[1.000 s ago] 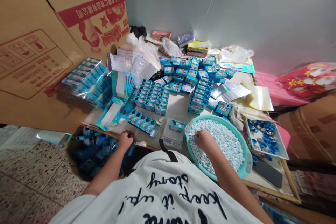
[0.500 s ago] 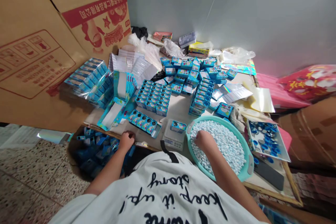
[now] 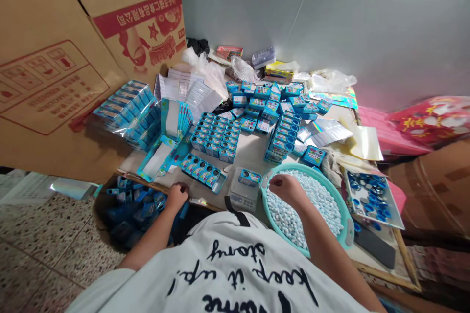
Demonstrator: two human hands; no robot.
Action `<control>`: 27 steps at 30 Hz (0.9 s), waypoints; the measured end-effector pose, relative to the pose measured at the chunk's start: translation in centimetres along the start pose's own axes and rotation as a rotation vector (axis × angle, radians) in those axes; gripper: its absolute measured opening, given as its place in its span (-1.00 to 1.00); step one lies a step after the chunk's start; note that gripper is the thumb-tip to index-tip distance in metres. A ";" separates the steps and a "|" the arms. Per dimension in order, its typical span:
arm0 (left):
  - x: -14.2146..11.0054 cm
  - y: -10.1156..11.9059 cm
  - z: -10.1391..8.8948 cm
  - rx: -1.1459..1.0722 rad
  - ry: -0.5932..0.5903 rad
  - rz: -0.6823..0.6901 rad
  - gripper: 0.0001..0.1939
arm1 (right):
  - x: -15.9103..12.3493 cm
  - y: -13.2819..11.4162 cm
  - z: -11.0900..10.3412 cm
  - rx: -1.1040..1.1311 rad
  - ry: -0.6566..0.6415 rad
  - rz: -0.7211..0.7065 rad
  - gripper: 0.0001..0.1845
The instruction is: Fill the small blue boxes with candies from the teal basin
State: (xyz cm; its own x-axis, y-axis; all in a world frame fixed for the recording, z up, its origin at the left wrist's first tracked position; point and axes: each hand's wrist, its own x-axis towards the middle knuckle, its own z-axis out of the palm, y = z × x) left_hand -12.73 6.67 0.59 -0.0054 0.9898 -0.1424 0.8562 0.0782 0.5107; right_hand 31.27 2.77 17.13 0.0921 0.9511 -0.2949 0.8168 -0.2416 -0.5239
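My left hand (image 3: 177,195) rests at the table's front edge with its fingers curled in; I see nothing in it. My right hand (image 3: 285,188) is over the left part of a turquoise basin (image 3: 345,215) full of small white and pale blue pellets (image 3: 323,205). Its fingertips are pinched together, and what they hold, if anything, is hidden. Left of the basin, a small blue box (image 3: 250,177) with a round window lies on a white digital scale (image 3: 242,199). A blue tray (image 3: 203,173) holding a row of similar boxes lies between my left hand and the scale.
Stacked blue boxes (image 3: 215,137) and a loose heap (image 3: 270,100) stand behind. Plastic-wrapped packs (image 3: 128,112) lean by a large carton (image 3: 91,58). At right are a white tray (image 3: 394,205) of blue caps and a dark flat object (image 3: 374,248). A bin of blue boxes (image 3: 139,212) sits below left.
My right hand has shifted slightly away from me and left, toward the basin's far left rim, and looks raised a little off the pellets. My left hand stays put.
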 end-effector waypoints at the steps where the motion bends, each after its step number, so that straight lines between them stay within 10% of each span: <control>1: 0.0 0.0 -0.1 -0.007 -0.002 0.002 -0.82 | 0.5 -0.6 0.1 0.035 0.011 -0.057 -0.88; 10: -0.3 0.6 -1.4 -0.059 -0.064 -0.022 -0.86 | 5.3 -4.1 4.0 0.012 0.038 -0.376 -0.85; 17: -0.5 0.8 -1.9 -0.052 -0.105 -0.053 -0.83 | 5.0 -4.1 4.7 0.085 -0.012 -0.332 -0.74; 27: -0.1 1.3 -1.6 0.009 -0.107 -0.046 -0.83 | 0.3 0.5 2.5 -0.081 0.279 -0.194 -0.73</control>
State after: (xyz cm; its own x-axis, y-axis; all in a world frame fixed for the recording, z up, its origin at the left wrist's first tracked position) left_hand -12.45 6.83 2.60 0.0099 0.9667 -0.2559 0.8609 0.1219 0.4939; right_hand 30.30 2.48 14.77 0.0738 0.9965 0.0396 0.8757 -0.0457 -0.4808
